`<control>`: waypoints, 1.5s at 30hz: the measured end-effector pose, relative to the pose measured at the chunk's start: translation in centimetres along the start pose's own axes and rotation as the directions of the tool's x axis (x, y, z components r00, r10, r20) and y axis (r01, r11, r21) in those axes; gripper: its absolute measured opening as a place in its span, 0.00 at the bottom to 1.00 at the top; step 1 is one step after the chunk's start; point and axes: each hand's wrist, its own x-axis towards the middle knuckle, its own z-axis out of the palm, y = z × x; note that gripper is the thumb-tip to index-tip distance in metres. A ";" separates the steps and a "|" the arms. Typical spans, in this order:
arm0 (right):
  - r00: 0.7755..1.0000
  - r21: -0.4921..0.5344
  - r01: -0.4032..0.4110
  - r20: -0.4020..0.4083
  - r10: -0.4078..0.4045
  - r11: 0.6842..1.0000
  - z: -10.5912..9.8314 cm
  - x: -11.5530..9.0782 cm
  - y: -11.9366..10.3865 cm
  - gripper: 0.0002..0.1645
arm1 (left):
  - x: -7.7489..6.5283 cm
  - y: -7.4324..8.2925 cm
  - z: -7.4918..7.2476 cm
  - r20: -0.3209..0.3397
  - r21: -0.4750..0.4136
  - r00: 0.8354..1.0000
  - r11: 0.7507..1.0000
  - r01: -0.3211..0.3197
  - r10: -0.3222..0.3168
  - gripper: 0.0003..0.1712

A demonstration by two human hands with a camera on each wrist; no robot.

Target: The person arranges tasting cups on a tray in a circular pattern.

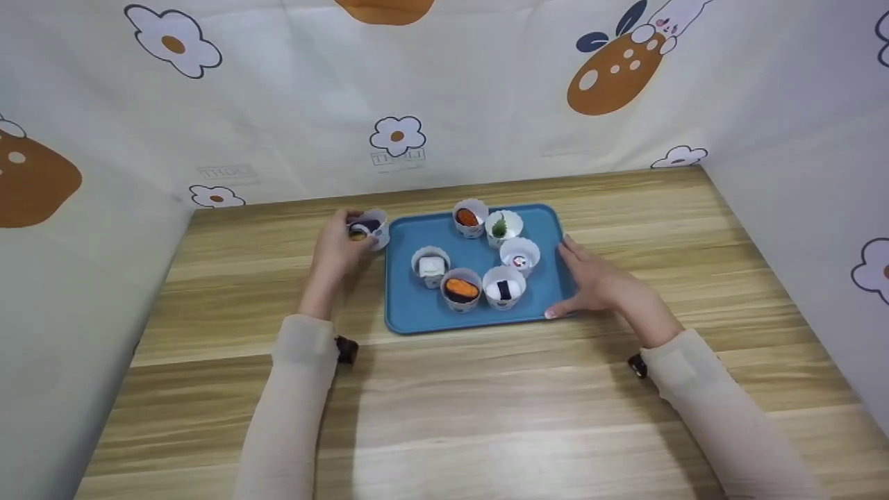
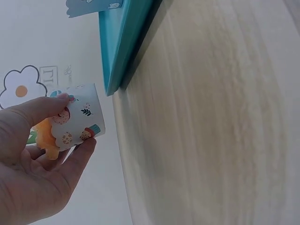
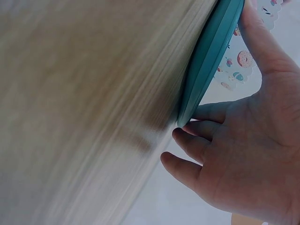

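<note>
My left hand [image 1: 338, 243] holds a printed paper baking cup [image 2: 80, 112] between thumb and fingers, just off the left edge of the blue tray [image 1: 417, 318]. Something dark and something orange-yellow show at this cup's mouth in the head view. My right hand [image 1: 596, 279] rests against the tray's right side, fingers spread along the rim and thumb near the front right corner. Standing on the tray are several similar cups: one with orange-topped sushi [image 1: 461, 289], one with white sushi with a black band [image 1: 504, 289], and one with a white block [image 1: 431, 267].
Towards the tray's back stand a cup with a red-orange piece [image 1: 467, 217] and one with a green leaf [image 1: 499, 228]. Another cup [image 1: 520, 255] holds a small round piece. Patterned sheeting [image 1: 292, 104] walls in the wooden table [image 1: 486, 403] at the back and sides.
</note>
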 end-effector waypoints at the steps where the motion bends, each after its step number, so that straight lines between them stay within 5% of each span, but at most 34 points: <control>1: 1.000 -0.001 -0.002 0.001 0.002 1.000 0.0 0.0 0.0 0.81 | 0.0 0.1 0.1 0.002 -0.006 1.000 1.000 -0.001 0.001 0.31; 10: 1.000 0.015 0.016 -0.012 -0.016 1.000 0.1 0.1 0.2 0.81 | 0.1 0.7 0.6 0.010 -0.024 0.999 0.999 -0.044 0.045 0.29; 28: 1.000 0.009 0.013 -0.007 -0.013 1.000 0.1 0.1 0.4 0.82 | 0.4 2.8 2.0 0.069 -0.063 0.997 0.997 -0.033 0.037 0.29; 45: 1.000 0.016 0.019 -0.008 -0.019 1.000 0.1 0.0 0.1 0.81 | 0.6 3.8 4.0 0.126 0.023 0.984 0.991 -0.133 0.129 0.30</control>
